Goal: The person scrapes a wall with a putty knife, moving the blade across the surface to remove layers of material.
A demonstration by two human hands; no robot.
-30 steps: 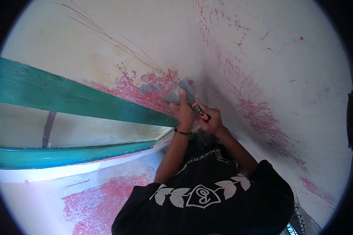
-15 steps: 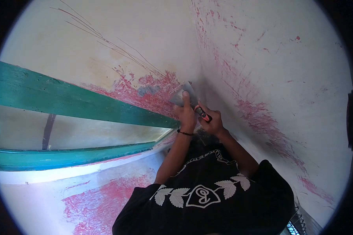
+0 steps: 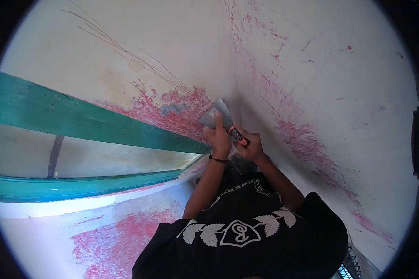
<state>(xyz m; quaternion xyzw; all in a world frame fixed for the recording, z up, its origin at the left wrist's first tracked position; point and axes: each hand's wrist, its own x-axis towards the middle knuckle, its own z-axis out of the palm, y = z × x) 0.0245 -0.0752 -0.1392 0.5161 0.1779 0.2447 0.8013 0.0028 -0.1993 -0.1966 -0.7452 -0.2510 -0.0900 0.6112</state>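
Note:
A putty knife with a wide metal blade (image 3: 221, 109) and a red-and-black handle (image 3: 239, 136) is held near the corner where two walls meet. My right hand (image 3: 251, 148) is wrapped round the handle. My left hand (image 3: 219, 142), with a dark bracelet at the wrist, grips the blade's lower part, one digit stretched along its face. The blade's edge lies close against the wall, beside a patch of red scraped paint (image 3: 186, 111); whether it touches cannot be made out. Fingers behind the blade are hidden.
A green wooden frame (image 3: 97, 121) runs along the left, ending near my left hand. The right wall (image 3: 340, 93) carries red scraped streaks. More red patches (image 3: 121, 242) show at lower left. A black metal grille (image 3: 351, 265) is at the lower right edge.
The putty knife's blade has turned slightly, so more of its face shows. Both hands keep their hold and have shifted only a little. The whole view has slid slightly.

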